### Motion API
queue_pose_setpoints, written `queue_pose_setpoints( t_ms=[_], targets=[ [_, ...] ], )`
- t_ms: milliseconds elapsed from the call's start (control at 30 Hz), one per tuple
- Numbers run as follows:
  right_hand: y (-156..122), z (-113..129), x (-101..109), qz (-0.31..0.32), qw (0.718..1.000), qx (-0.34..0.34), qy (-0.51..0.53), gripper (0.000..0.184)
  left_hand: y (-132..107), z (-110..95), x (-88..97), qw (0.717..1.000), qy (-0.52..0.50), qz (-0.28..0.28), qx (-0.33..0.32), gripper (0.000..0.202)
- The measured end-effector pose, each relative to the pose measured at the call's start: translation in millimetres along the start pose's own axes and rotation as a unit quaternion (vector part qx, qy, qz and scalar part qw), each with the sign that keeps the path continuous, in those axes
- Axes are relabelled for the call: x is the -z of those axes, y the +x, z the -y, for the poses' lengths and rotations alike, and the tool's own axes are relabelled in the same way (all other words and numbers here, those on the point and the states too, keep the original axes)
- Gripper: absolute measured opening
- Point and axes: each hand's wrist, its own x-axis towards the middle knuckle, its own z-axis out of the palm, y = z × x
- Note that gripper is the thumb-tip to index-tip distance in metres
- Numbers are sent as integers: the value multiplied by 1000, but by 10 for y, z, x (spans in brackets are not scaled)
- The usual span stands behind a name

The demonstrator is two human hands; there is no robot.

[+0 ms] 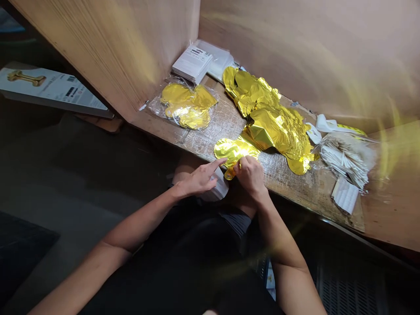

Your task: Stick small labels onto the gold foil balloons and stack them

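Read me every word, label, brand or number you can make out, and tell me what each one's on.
No words or numbers are legible.
White printed pack, far left: gold picture resembling a sideways capital "I"; print too small to read.
White card stack: print too small to read.

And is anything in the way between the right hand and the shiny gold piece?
Nothing visible: the right hand is closed on the near edge of the gold foil piece. The left hand is beside it, not between.
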Motion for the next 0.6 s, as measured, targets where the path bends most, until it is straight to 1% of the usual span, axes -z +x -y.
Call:
queue_pose_setpoints(
  t_ms=[67,133,267,333,433,500,600],
  targets=[
    [-51,124,-14,7,998,42,-50,18,40,68,-29,1000,14,15,-5,85],
    [-116,212,-15,21,996,64,-65,20,58,100,-30,999,23,23,-7,86],
    [-233,242,41,66,995,67,-32,21,60,93,9,999,36,23,6,87],
    [-281,204,94,77,995,67,11,18,59,80,34,999,39,26,14,87],
    [-333,107,148,70,994,64,61,30,52,76,68,999,45,23,11,85],
    [-336,14,140,61,993,58,88,32,43,86,76,999,48,20,4,85],
    [-270,-161,64,50,991,11,125,27,32,103,44,999,43,11,-5,83]
  ],
)
